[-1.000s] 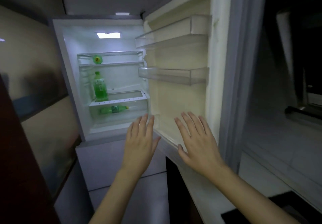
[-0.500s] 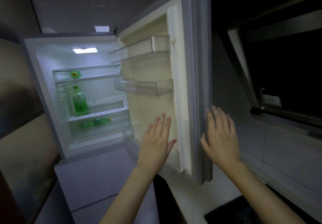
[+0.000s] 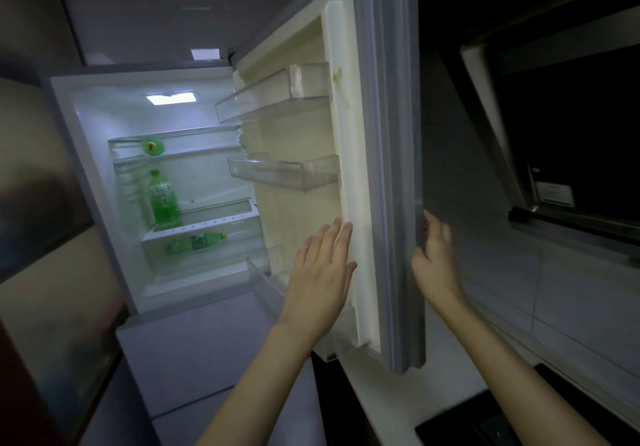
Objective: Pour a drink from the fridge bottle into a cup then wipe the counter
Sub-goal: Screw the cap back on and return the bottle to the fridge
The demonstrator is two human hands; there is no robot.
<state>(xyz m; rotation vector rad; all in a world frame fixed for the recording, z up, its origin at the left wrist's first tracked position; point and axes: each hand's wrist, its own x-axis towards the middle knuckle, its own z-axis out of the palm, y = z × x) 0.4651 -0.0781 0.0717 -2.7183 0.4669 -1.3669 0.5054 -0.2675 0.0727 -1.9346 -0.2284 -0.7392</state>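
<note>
Your right hand [image 3: 434, 258] has gone round the door [image 3: 377, 168]. A second ago it was spread in front of the inner lining, and half a second ago it lay at the outer edge. Now it sits on the far side of that edge, thumb by the rim. Your left hand [image 3: 320, 279] has climbed from the lower front of the fridge [image 3: 81, 161] onto the door's inner face, fingers [image 3: 334, 237] straight. Your head has swung right, and the dark hood [image 3: 554, 126] has come into view.
</note>
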